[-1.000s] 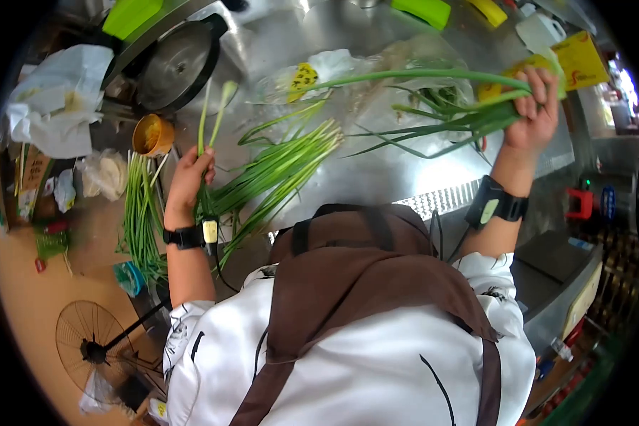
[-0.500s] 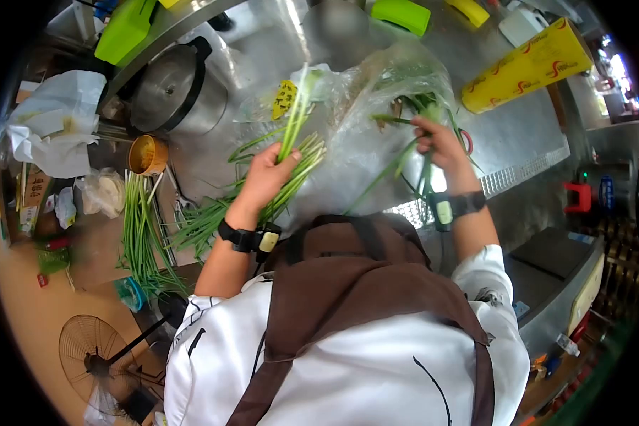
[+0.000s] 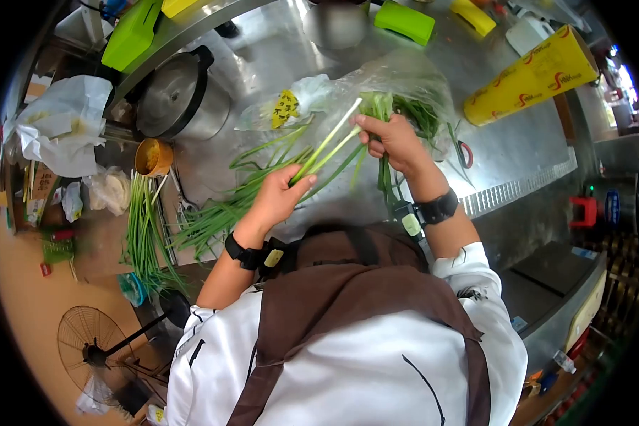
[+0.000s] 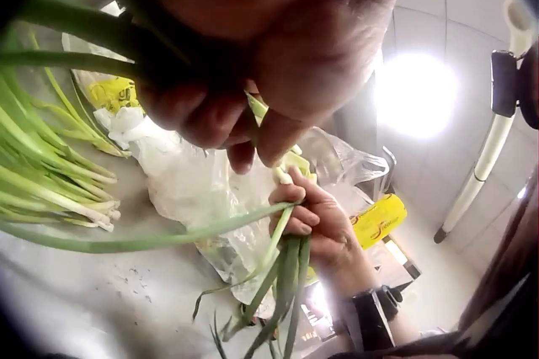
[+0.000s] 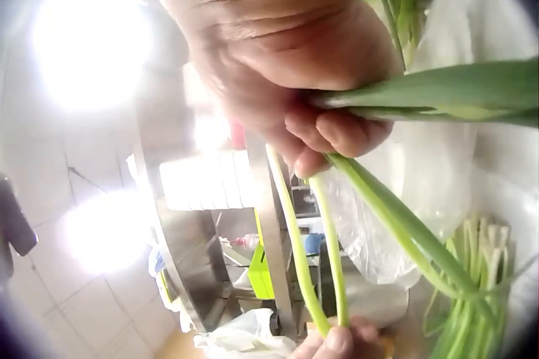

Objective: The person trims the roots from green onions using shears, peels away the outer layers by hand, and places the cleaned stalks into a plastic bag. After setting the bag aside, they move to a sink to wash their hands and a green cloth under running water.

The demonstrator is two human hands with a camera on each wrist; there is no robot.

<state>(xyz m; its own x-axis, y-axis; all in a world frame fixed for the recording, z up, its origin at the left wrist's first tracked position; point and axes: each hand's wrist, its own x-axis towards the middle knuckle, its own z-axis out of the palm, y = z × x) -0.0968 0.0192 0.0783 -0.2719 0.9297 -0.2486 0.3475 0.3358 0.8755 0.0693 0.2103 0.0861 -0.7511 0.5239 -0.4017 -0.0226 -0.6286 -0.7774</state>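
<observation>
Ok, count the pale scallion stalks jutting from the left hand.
2 in the head view, angled toward the right hand: upper scallion stalk and, beneath, lower scallion stalk; more may be hidden.

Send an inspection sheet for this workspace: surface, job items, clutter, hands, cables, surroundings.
Surface: steel worktop, shiny; dark specks show in the left wrist view.
Job items: held scallions, pale ends outward; scallion pile on the worktop; separate scallion bunch farther left.
Clutter: clear plastic bag with greens; yellow roll; lidded steel pot; orange tub.
Hands: left hand grips the scallion stalks; right hand grips scallion greens, fingertips near the pale ends.
Cables: none clearly made out.
Surroundings: fan at lower left; red stool at right.
</observation>
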